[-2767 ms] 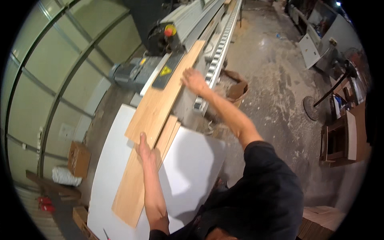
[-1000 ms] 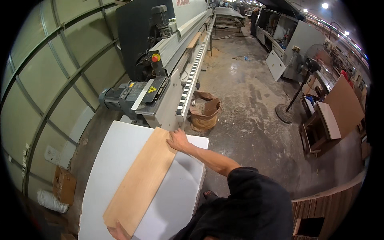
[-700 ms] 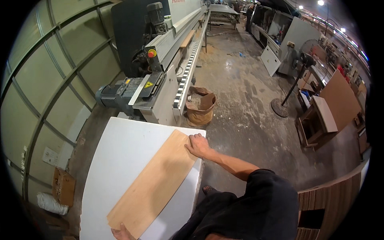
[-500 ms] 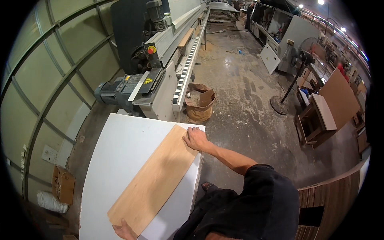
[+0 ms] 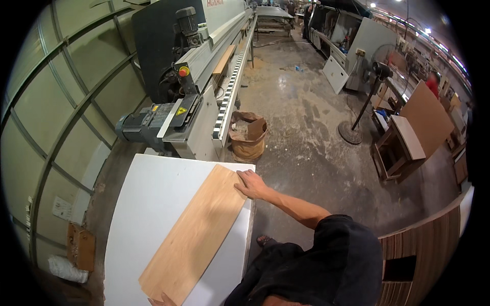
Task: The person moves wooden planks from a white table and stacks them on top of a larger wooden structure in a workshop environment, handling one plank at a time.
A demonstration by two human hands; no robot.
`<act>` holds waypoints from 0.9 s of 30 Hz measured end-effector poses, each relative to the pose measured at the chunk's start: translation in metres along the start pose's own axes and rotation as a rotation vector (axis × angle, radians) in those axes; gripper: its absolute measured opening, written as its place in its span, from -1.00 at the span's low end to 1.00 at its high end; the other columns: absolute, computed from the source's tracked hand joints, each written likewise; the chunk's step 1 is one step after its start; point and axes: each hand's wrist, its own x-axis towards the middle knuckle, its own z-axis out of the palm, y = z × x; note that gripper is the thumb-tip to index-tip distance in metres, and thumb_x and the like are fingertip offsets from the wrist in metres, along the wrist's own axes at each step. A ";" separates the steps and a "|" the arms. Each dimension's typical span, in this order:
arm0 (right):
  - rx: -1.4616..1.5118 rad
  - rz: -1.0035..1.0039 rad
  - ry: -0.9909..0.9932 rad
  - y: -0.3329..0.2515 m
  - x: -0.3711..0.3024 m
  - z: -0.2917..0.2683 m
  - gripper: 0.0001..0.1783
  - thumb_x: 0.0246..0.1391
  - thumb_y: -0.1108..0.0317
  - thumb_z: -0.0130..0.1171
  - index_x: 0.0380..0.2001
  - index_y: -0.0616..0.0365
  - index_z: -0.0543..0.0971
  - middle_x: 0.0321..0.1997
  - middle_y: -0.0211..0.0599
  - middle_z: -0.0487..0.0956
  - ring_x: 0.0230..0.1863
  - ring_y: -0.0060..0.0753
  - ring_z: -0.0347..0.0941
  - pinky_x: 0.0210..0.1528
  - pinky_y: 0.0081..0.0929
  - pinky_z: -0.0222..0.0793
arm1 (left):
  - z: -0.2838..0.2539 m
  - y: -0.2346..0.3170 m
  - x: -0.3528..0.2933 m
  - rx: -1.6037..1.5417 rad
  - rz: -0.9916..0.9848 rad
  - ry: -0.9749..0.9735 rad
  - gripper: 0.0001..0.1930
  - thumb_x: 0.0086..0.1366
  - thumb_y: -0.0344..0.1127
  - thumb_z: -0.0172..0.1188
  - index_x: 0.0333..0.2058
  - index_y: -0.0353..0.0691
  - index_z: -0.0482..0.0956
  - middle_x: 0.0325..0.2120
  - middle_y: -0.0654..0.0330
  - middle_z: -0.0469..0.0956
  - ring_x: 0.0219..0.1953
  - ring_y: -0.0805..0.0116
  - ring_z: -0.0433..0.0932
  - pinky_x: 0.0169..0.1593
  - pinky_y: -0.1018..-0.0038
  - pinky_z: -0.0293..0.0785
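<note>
A long, light wooden board (image 5: pixel 196 232) lies flat and slantwise on a white-topped table (image 5: pixel 148 204). My right hand (image 5: pixel 252 185) grips the board's right long edge near its far end, fingertips and thumb on the top face. At the near end, my left hand (image 5: pixel 162 301) holds the board's edge with the thumb on top. Most of that hand is cut off by the lower rim of the view.
Beyond the table stands a long machine with a motor (image 5: pixel 143 125) and a roller track (image 5: pixel 232 86). A brown sack (image 5: pixel 248 148) sits by its end. A pedestal fan (image 5: pixel 352 130) and a wooden stand (image 5: pixel 403 148) are at the right.
The view has shifted slightly, and the scene sits lower and to the left. My right hand has slipped a little nearer along the board's edge. Less of my left hand shows.
</note>
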 end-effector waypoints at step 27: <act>0.157 0.006 0.236 0.011 0.024 0.037 -0.60 0.01 0.27 0.07 -0.11 0.30 0.50 -0.32 -0.04 0.51 -0.21 -0.06 0.34 -0.09 -0.25 0.29 | -0.017 0.032 -0.012 -0.049 0.085 -0.325 -0.53 0.19 -0.41 0.08 0.09 -0.43 0.34 0.02 -0.08 0.39 0.09 0.06 0.29 0.19 0.06 0.14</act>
